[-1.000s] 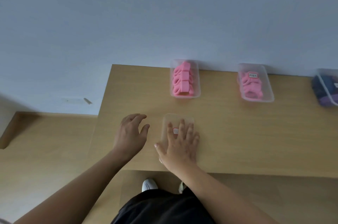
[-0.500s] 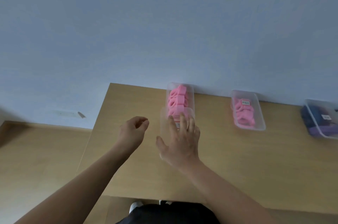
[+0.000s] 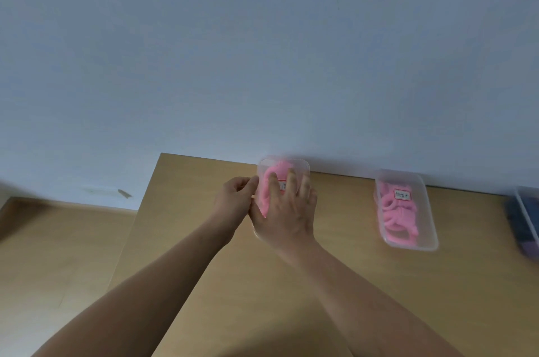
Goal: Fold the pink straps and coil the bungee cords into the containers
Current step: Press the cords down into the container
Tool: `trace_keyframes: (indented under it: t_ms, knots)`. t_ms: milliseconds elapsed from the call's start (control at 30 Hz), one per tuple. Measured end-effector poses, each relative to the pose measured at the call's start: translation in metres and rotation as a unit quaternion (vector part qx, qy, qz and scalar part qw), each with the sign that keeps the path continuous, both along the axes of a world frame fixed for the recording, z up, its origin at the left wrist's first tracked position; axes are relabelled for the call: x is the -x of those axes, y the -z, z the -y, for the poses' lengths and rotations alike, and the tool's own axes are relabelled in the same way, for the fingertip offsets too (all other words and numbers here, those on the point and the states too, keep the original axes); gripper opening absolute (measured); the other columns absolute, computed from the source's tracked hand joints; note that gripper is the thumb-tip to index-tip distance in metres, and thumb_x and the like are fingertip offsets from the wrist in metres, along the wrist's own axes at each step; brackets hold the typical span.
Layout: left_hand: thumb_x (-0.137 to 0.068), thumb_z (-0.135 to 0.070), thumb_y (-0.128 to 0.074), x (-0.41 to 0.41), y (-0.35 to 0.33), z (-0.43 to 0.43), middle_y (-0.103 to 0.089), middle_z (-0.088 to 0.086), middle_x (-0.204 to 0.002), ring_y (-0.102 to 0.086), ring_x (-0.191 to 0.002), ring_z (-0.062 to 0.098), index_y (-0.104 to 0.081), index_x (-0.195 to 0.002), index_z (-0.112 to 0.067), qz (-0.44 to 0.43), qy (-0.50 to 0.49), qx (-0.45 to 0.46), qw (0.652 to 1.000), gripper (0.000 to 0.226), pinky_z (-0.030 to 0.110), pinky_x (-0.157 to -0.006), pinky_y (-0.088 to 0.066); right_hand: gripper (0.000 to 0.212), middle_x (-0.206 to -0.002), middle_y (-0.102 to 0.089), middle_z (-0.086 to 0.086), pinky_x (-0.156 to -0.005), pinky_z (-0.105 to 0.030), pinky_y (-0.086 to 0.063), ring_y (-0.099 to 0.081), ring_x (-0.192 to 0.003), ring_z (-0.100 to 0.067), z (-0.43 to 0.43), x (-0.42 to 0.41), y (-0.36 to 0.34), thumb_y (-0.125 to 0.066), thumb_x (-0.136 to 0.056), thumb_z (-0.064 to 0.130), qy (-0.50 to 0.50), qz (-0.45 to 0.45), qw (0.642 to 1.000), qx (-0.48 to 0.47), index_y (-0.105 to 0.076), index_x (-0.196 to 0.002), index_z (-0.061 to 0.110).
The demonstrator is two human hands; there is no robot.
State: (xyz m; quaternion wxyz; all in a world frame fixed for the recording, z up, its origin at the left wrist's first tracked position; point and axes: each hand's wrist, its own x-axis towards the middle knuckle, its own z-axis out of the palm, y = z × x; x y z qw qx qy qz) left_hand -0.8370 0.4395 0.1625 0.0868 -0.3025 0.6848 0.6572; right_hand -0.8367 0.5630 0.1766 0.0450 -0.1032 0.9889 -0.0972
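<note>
A clear container [image 3: 284, 159] filled with folded pink straps [image 3: 269, 181] stands at the back of the wooden table [image 3: 379, 283], against the wall. A clear lid with a small label [image 3: 282, 185] lies over it. My right hand [image 3: 287, 216] rests flat on the lid with its fingers straight and spread. My left hand [image 3: 233, 199] is at the container's left rim, its curled fingers closing on that edge.
A second clear container [image 3: 429, 211] with pink straps [image 3: 393, 219] and a label stands to the right. A third container [image 3: 526, 208] holding dark blue and purple items is cut off by the right frame edge. Wooden floor [image 3: 58, 254] lies left of the table.
My right hand carried the clear lid from the table's front away from me and set it over the left container. My left hand followed and closed in on the container's left rim.
</note>
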Motion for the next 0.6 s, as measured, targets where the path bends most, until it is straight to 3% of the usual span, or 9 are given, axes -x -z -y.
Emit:
trace_keyframes:
  t_ms: [233, 300, 467, 600]
  knots:
    - [-0.087, -0.024, -0.082, 0.015, 0.017, -0.001, -0.076, 0.007, -0.087, -0.072, -0.081, 0.020, -0.075, -0.093, -0.020, 0.018, -0.041, 0.009, 0.999, 0.010, 0.038, -0.074, -0.061, 0.076, -0.154, -0.034, -0.023, -0.108, -0.059, -0.028, -0.019, -0.146, -0.049, 0.005, 0.014, 0.016, -0.045, -0.084, 0.064, 0.003, 0.003, 1.000, -0.006, -0.044, -0.145, 0.018]
    - [-0.087, -0.021, -0.081, 0.018, 0.019, 0.000, -0.076, 0.010, -0.089, -0.071, -0.079, 0.021, -0.074, -0.092, -0.017, 0.028, -0.037, 0.007, 0.999, 0.009, 0.035, -0.066, -0.057, 0.079, -0.155, -0.034, -0.022, -0.109, -0.059, -0.029, -0.022, -0.145, -0.048, 0.001, 0.014, 0.021, -0.045, -0.084, 0.066, 0.004, -0.006, 1.000, -0.001, -0.044, -0.147, 0.019]
    - [-0.087, -0.016, -0.083, 0.017, 0.024, 0.002, -0.074, 0.004, -0.076, -0.068, -0.065, 0.019, -0.071, -0.092, -0.012, 0.048, -0.006, -0.010, 0.999, 0.014, 0.027, -0.050, -0.049, 0.086, -0.163, -0.020, -0.018, -0.115, -0.056, -0.020, -0.015, -0.149, -0.043, -0.011, 0.007, 0.027, -0.028, -0.086, 0.077, -0.008, 0.007, 1.000, -0.002, -0.031, -0.155, 0.025]
    - [-0.087, -0.012, -0.083, 0.010, 0.027, 0.001, -0.070, 0.004, -0.066, -0.060, -0.055, 0.019, -0.068, -0.092, -0.008, 0.052, 0.013, -0.019, 0.998, 0.016, 0.031, -0.053, -0.051, 0.084, -0.165, -0.014, -0.018, -0.118, -0.056, -0.018, -0.012, -0.150, -0.043, -0.020, -0.002, 0.029, -0.021, -0.090, 0.076, -0.031, 0.015, 0.999, -0.018, -0.023, -0.157, 0.025]
